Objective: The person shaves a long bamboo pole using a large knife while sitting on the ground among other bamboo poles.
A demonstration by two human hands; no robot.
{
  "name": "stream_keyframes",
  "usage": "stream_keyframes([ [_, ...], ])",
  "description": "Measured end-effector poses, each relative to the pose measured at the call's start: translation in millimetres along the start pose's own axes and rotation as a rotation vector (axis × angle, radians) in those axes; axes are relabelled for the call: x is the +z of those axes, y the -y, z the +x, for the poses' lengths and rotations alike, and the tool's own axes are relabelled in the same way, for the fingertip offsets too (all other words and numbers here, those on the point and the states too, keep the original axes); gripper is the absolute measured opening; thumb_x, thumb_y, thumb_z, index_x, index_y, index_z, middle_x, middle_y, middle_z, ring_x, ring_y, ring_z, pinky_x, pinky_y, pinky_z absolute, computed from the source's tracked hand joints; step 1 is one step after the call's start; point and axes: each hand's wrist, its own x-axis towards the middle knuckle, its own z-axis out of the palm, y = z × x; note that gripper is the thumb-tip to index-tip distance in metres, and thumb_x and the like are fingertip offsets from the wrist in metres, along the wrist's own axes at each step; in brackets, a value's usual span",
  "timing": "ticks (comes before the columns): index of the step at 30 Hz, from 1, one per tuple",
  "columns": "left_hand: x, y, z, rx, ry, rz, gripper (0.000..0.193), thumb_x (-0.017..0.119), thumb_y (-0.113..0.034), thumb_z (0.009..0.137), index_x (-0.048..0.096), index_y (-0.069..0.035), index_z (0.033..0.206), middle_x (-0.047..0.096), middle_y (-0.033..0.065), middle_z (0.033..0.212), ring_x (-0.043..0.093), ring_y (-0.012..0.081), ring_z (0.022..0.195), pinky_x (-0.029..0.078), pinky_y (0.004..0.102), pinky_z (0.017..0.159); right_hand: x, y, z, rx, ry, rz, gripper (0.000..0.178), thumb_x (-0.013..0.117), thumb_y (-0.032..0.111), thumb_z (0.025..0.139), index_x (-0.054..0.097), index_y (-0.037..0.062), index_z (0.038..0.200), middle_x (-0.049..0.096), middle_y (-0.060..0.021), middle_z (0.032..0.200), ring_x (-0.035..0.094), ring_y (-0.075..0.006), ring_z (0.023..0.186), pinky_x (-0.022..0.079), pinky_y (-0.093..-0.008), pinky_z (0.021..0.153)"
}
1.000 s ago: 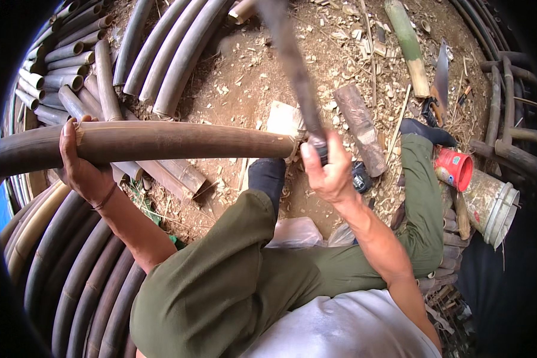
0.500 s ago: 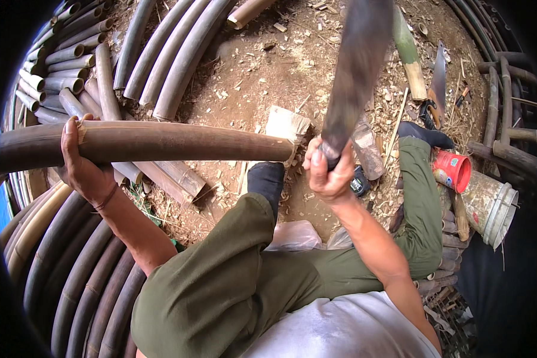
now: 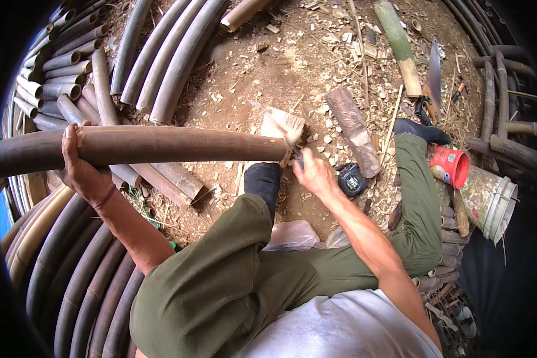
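Observation:
A thick brown bamboo pole [image 3: 185, 145] lies across the view from the left edge. My left hand [image 3: 85, 170] is closed round it from below, the fingers wrapping up its near side. The pole's right end meets a pale wooden block [image 3: 282, 124] on the ground, just beyond my dark-covered left foot [image 3: 262, 182]. My right hand [image 3: 316, 173] is shut on the handle of a machete [image 3: 298, 157], low beside that end. Its blade is blurred and mostly out of sight at the cut end, so I cannot tell how deep it touches.
Stacked bamboo poles [image 3: 83, 280] fill the left side. A log [image 3: 353, 128], a tape measure [image 3: 352, 181], a green bamboo piece [image 3: 398, 45] and a handsaw [image 3: 434, 83] lie among chips. A red container [image 3: 450, 167] and a dirty white bucket [image 3: 489, 203] are at right.
My right hand has swung the machete down from a raised position to the pole's right end. My left hand keeps its hold, and the pole has barely shifted.

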Motion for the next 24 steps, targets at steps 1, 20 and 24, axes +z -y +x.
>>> stream_keyframes([
  [1,5,0,6,0.01,-0.004,0.001,0.037,0.063,-0.026,0.084,0.061,0.003,0.107,0.064,0.0161,0.1,0.062,0.026,0.094,0.048,0.0375,0.087,7,-13,4,0.026,-0.095,0.163,0.026,0.059,0.023,0.087,0.049,0.0,0.092,0.06,-0.021,0.067,0.063,-0.0371,0.06,0.05,-0.0458,0.055],
  [20,-19,-26,4,0.021,0.176,-0.15,0.044,0.059,-0.028,0.088,0.053,0.007,0.114,0.063,0.0202,0.1,0.062,0.0304,0.094,0.046,0.0399,0.092,-40,52,-21,-0.501,-0.629,0.646,0.031,0.061,0.019,0.09,0.049,-0.0048,0.106,0.056,-0.0086,0.065,0.059,-0.02,0.052,0.048,-0.0316,0.047],
  [24,-10,-23,8,0.034,0.201,-0.144,0.043,0.058,-0.028,0.088,0.054,0.006,0.114,0.064,0.0207,0.1,0.062,0.0304,0.094,0.046,0.0402,0.092,2,0,-3,-0.079,-0.13,0.228,0.027,0.054,0.025,0.093,0.048,-0.0008,0.099,0.059,-0.0115,0.062,0.061,-0.023,0.051,0.05,-0.038,0.047],
])
